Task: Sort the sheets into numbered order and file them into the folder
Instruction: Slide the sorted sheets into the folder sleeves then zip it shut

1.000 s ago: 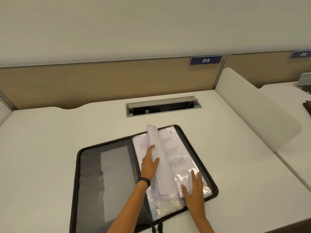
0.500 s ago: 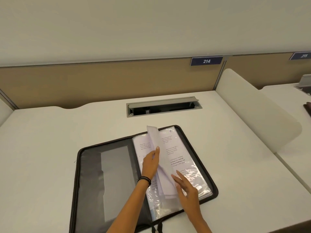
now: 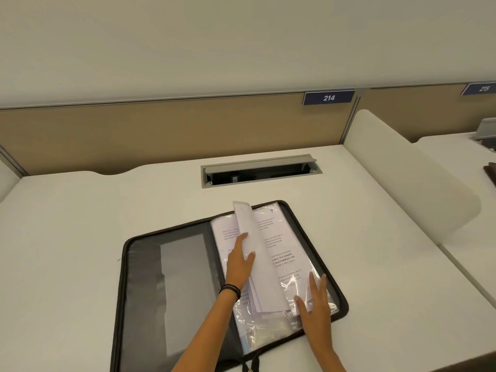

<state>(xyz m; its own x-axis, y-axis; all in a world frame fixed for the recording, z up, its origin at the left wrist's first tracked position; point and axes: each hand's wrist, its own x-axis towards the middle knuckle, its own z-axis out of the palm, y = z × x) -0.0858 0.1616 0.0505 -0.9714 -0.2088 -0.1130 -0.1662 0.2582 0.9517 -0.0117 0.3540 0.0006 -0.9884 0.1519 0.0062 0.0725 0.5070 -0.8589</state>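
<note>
Pale surface (image 3: 80, 237) runs wide on my left and ahead to the cable hatch (image 3: 260, 170) and the tan partition (image 3: 161, 130); a white divider (image 3: 402, 170) closes off the right. The black zip folder (image 3: 145, 277) lies open close to the front edge. My left hand (image 3: 239, 264), fingers straight, props the lifted leaves (image 3: 257, 251) upright by the spine. My right hand (image 3: 316, 310) lies flat and spread on the clear sleeve (image 3: 268, 326) over the sheet marked 7 (image 3: 279, 237). These leaves look light, floppy and glossy, so I expect them to slip and sag. I judge the free outer corner the best hold. Spare sheets belong on the left, where there is room and no drop.
</note>
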